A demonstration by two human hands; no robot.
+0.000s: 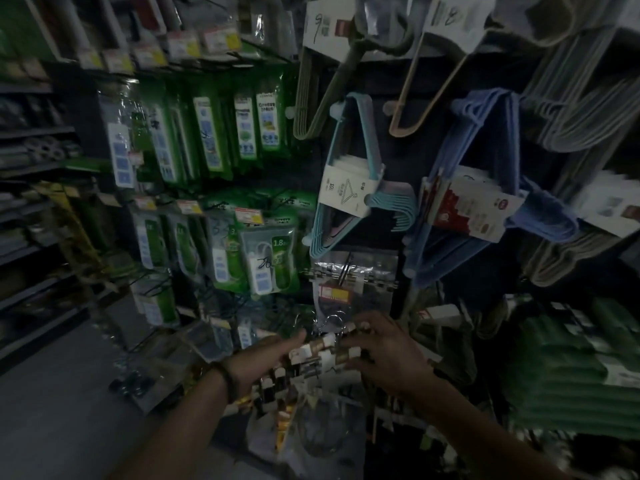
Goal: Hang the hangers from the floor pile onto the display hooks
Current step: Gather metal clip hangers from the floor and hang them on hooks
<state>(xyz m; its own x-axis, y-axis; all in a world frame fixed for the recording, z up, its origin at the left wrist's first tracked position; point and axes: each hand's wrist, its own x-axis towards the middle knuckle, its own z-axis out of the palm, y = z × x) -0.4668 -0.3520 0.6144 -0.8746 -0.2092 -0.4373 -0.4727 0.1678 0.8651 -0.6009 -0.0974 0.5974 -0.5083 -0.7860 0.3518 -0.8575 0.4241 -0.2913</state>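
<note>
A bundle of clip hangers with white and gold clips and metal hooks sits low in the dim view, held between both hands. My left hand grips the bundle from the left with fingers curled under it. From the right, my right hand holds it with fingers curled over the clips. The metal hooks of the bundle point up toward the display wall. More hangers in plastic wrap lie below on the floor.
Teal hangers, blue hangers and grey ones hang on the wall hooks above. Green packets fill the pegs to the left. A green stack stands at right. The grey floor lies at left.
</note>
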